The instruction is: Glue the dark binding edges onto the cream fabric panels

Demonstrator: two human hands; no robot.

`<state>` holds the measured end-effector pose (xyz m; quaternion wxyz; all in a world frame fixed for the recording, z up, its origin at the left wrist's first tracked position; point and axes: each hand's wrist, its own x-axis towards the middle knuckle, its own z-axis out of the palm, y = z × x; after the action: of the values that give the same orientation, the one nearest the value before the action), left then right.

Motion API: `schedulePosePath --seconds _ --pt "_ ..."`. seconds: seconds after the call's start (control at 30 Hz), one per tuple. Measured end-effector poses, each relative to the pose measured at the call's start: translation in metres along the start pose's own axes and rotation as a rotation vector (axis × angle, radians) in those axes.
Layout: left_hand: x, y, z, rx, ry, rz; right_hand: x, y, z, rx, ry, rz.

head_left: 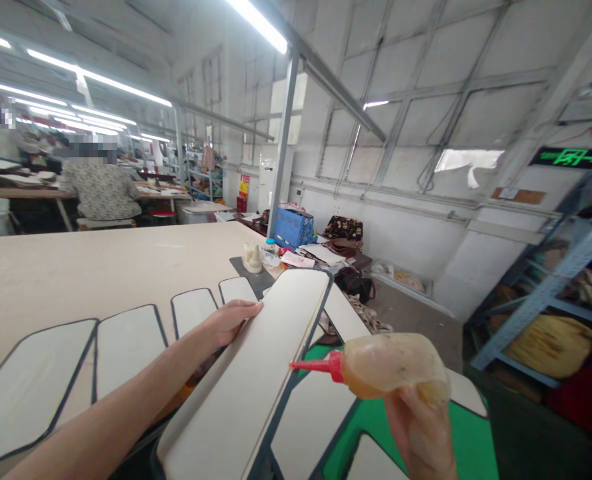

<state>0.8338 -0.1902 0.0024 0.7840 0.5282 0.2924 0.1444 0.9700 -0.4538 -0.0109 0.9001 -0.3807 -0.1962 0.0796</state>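
Observation:
My left hand (pixel 233 321) is closed on the left edge of a long white panel (pixel 256 360) with rounded corners and a dark border. The panel is held up at a slant in front of me. In my right hand (pixel 419 427) is a translucent squeeze bottle (pixel 393 363) with amber liquid inside, lying nearly level. Its red nozzle (pixel 319 365) points left, the tip at the panel's right edge; whether it touches I cannot tell. Below, a similar white panel (pixel 313 417) lies over a green surface (pixel 469 440).
Several dark-edged white panels (pixel 129 347) lie along the pale table (pixel 126 267) on the left. Past them are a dark mat (pixel 241 269), a blue crate (pixel 295 228) and a metal post (pixel 282 147). Blue shelving (pixel 541 300) stands right. A person (pixel 99 183) sits far left.

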Motion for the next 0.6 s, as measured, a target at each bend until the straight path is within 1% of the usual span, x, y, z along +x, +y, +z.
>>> schedulePosePath --seconds 0.2,0.4,0.6 --pt "0.005 0.002 -0.003 0.000 0.027 0.013 -0.007 0.001 -0.001 -0.005 0.010 0.026" --pt "0.009 0.010 0.001 0.002 0.053 0.011 -0.012 0.006 -0.005 -0.006 0.027 0.056" --pt "0.014 0.020 0.002 0.003 0.087 0.024 -0.013 0.010 -0.017 -0.028 -0.027 0.066"
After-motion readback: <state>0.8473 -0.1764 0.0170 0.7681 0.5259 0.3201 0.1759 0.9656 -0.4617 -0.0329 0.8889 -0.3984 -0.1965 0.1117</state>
